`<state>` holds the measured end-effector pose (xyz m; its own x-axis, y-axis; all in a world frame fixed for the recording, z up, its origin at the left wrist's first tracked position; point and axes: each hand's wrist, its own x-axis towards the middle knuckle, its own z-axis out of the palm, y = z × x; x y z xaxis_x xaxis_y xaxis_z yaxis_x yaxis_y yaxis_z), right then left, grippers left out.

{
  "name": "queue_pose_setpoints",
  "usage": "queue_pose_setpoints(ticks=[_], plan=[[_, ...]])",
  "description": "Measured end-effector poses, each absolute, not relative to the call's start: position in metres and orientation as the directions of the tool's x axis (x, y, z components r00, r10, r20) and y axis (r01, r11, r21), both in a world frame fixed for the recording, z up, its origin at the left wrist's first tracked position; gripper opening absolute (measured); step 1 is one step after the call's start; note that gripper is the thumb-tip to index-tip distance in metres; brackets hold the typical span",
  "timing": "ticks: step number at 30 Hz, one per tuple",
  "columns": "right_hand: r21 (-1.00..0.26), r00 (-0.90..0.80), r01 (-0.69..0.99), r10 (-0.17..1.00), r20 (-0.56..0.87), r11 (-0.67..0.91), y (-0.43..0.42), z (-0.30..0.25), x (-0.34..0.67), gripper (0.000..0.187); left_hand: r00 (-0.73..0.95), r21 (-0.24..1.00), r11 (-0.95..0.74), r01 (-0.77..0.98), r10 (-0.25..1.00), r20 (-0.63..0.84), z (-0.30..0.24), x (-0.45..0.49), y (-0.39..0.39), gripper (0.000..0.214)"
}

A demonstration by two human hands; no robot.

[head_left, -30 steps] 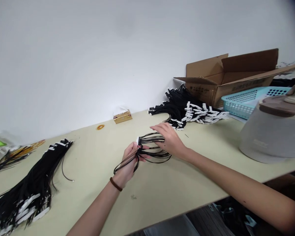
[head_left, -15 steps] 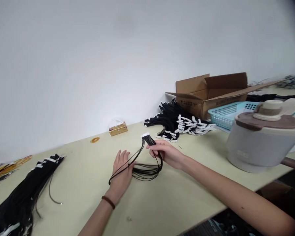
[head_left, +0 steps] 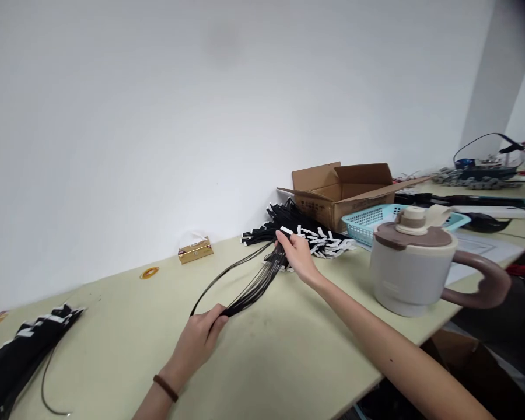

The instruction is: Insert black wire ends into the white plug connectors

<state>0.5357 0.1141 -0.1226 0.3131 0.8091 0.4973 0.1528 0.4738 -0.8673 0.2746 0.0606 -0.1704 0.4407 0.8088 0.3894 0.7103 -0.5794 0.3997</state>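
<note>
A wire harness [head_left: 256,287] of thin black wires stretches between my two hands over the table [head_left: 262,361]. My right hand [head_left: 298,256] pinches its far end, just below a white connector [head_left: 286,231]. Around the near part of the bundle, my left hand [head_left: 201,335] is closed. One or two wires bow out in a loop to the left, apart from the rest. Behind my right hand lies a pile of similar black harnesses [head_left: 289,216] with white connectors. Another black bundle [head_left: 30,344] with white ends rests at the far left, a loose wire curling from it.
A large grey mug [head_left: 409,274] with a brown handle stands at the right, near the table edge. Behind it are a light-blue basket [head_left: 359,233] and an open cardboard box [head_left: 350,204]. A gold tissue pack [head_left: 195,251] and yellow rings [head_left: 149,273] lie along the wall.
My left hand has gone from lying open beside the coiled wires to gripping them. The coil is now drawn out straighter between my hands. The view has shifted to the right.
</note>
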Motion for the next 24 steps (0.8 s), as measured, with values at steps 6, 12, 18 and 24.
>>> queue_pose_setpoints(ticks=[6, 12, 18, 24], plan=[[-0.855, 0.197, 0.108, 0.832, 0.519, 0.508, 0.121, -0.083, 0.549, 0.043, 0.436, 0.362, -0.620, 0.696, 0.765, 0.474, -0.178, 0.279, 0.066, 0.040], [-0.711, 0.292, 0.228, 0.650, 0.702, 0.665, 0.121, -0.027, 0.558, 0.041, 0.534, 0.031, -0.699, 0.714, 0.572, 0.623, -0.182, 0.276, 0.070, 0.056], [-0.398, 0.349, 0.703, 0.202, 0.915, 0.590, 0.138, -0.008, 0.585, 0.036, 0.536, -0.036, -0.636, 0.771, 0.617, 0.575, -0.185, 0.271, 0.073, 0.051], [-0.254, 0.054, 0.953, 0.734, 0.677, 0.164, 0.170, -0.050, 0.615, 0.027, 0.542, -0.006, -0.612, 0.790, 0.694, 0.474, -0.191, 0.269, 0.077, 0.045]])
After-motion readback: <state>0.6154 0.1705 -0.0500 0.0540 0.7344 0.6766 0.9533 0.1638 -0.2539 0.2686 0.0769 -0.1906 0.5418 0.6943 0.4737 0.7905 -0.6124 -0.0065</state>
